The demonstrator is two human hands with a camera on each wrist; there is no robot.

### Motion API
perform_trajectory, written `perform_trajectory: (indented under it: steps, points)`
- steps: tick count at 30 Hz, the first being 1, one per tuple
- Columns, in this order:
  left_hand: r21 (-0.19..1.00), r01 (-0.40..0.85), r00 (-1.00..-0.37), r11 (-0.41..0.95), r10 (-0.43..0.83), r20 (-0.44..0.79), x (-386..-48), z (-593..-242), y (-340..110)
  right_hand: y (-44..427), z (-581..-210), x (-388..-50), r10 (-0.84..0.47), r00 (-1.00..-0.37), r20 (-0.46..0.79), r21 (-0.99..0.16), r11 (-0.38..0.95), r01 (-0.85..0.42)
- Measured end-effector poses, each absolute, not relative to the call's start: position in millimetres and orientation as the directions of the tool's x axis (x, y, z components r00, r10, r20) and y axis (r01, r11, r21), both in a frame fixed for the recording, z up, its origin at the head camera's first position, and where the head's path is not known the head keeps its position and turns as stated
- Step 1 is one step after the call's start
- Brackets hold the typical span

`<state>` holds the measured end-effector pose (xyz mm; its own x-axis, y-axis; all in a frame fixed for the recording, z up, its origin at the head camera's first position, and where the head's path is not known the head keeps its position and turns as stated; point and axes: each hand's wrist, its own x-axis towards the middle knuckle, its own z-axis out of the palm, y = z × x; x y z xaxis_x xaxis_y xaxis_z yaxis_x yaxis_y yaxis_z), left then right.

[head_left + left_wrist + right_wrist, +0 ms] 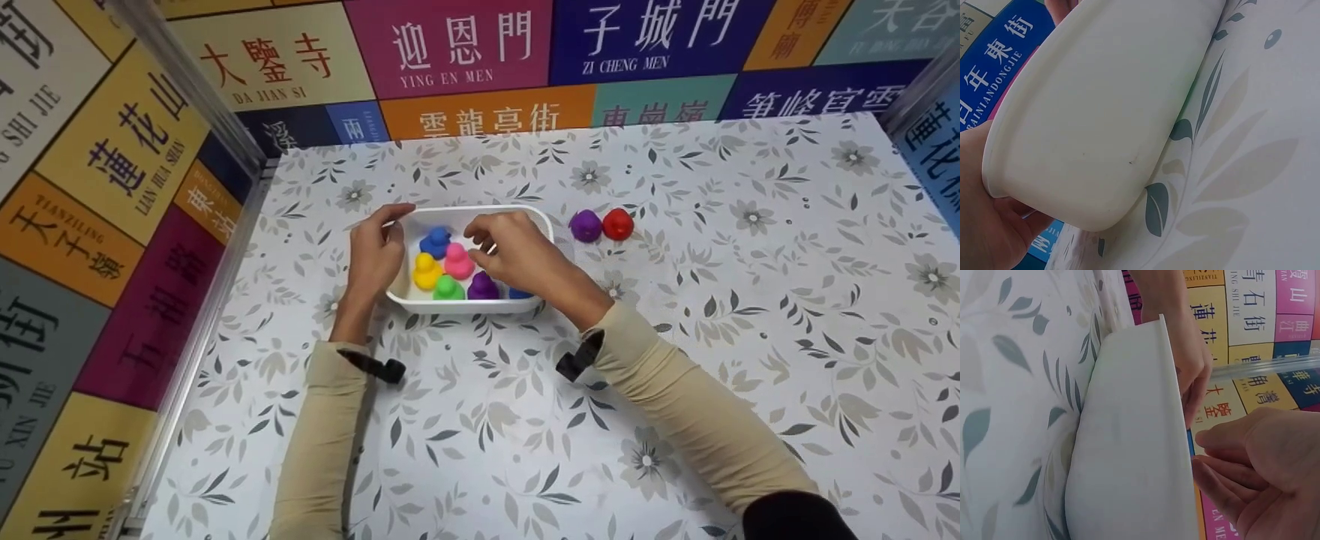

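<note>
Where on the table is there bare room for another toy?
The table has bare room right of the red toy, and between the sleeves in front of the white tub. The tub is crowded: toys inside, right hand over its right part.

Table, tub, purple toy, red toy

Tub: plain white. Yellow toy; pink toy; green toy; purple toy; blue toy; second purple toy; red toy. Tabletop: white, shows grey-and-beige leaf-and-flower print. Sleeves: beige. Wall panels: combine yellow, magenta, orange, navy blocks.
</note>
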<state>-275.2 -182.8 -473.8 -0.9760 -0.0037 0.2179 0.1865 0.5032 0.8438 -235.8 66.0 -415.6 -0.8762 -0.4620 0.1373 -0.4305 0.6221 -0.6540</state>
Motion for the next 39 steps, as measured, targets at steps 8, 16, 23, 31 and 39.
perform_trajectory:
  steps: [8,16,23,31,39]
  points:
    - [0.844,0.202,-0.972,0.496,-0.007,0.237,-274.2,-474.0,-182.3,47.7,-421.0,-242.9,-0.413,-0.904,0.109,-0.670,0.641,-0.374]
    - [0.837,0.209,-0.969,0.506,-0.009,0.248,-274.9,-473.5,-180.8,37.2,-424.0,-243.6,-0.322,-0.946,0.032,-0.624,0.733,-0.270]
    - [0.847,0.201,-0.971,0.493,-0.013,0.237,-274.7,-474.2,-181.3,31.1,-430.3,-244.9,-0.314,-0.949,0.014,-0.614,0.747,-0.256]
    - [0.851,0.192,-0.974,0.489,-0.008,0.225,-275.1,-474.6,-181.0,25.1,-436.7,-245.4,-0.298,-0.954,0.020,-0.599,0.761,-0.250]
    - [0.848,0.204,-0.971,0.489,-0.010,0.239,-275.0,-475.2,-181.8,23.9,-442.0,-247.1,-0.293,-0.954,0.063,-0.593,0.758,-0.272]
